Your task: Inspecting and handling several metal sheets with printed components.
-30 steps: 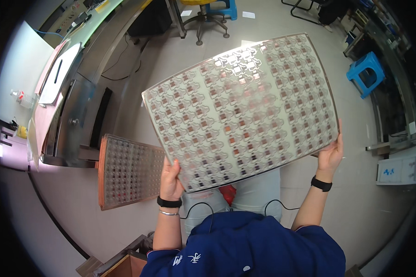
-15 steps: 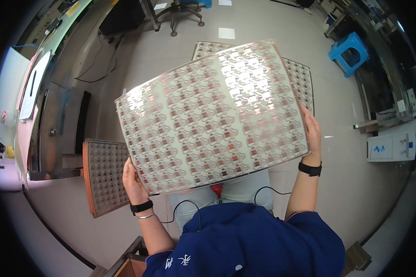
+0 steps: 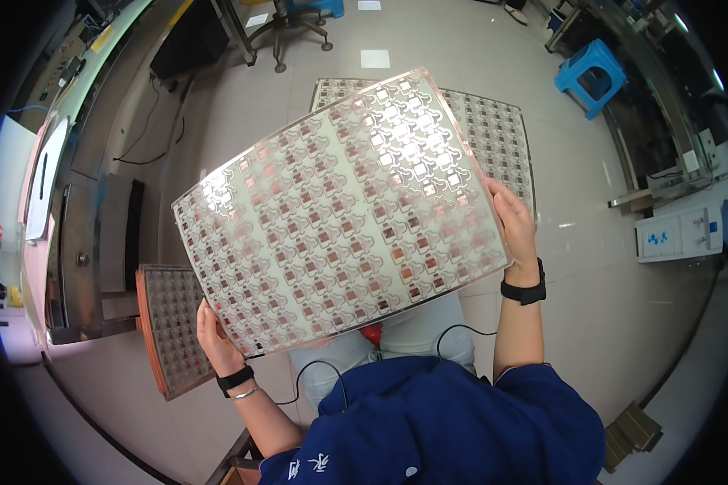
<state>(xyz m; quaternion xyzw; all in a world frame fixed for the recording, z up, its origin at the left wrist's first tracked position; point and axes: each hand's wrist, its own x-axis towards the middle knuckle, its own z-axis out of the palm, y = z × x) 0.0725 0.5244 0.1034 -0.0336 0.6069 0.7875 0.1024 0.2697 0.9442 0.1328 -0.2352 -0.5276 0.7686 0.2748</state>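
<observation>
A: How are the hands holding on?

B: The left hand (image 3: 216, 343) grips the lower left corner of a big thin see-through sheet (image 3: 340, 218). The right hand (image 3: 516, 222) grips its right edge, with the fingers curled round the rim. Both hands are closed on the sheet.

A: Where is the sheet?

B: It is up in the air, in front of the person's chest and above their lap. It is tilted, so the left side sits lower than the right side. It is covered in rows of small copper-coloured shapes, and light shines off the top part.

A: What is under it?

B: Another patterned sheet (image 3: 501, 133) lies flat on the grey floor (image 3: 615, 323), peeking out behind the top right of the held one. A third sheet with a copper edge (image 3: 166, 331) sits low on the left, just beside the left hand.

A: What else is around?

B: A blue stool (image 3: 592, 74) stands far off at the top right. A grey metal machine (image 3: 89, 250) is at the left. Each wrist wears a black band, and the person has a blue jacket (image 3: 437, 428).
</observation>
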